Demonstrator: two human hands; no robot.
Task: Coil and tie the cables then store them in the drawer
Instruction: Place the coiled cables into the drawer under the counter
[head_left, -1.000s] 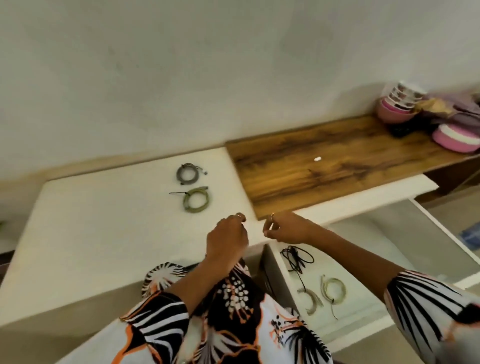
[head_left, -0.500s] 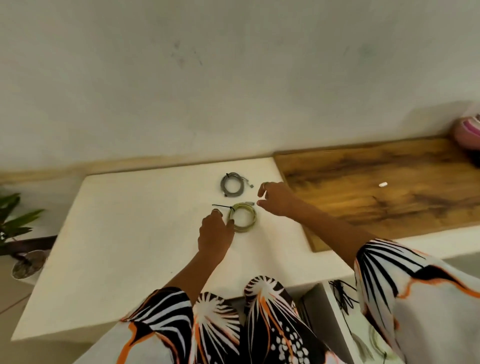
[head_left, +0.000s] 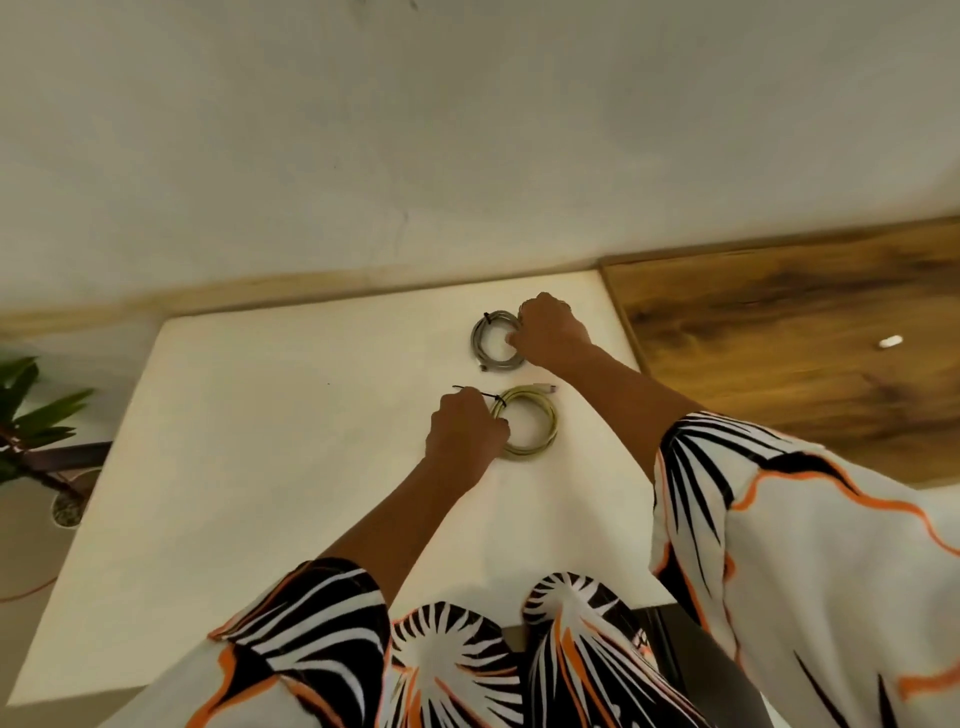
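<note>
Cables: 2 tied coils on white table (head_left: 260, 467). Green coil (head_left: 535, 426) gripped by left hand (head_left: 465, 434); grey coil (head_left: 491, 340) gripped by right hand (head_left: 550, 330).

No writing, label, brand mark, number or sign can be read anywhere in this view.
</note>
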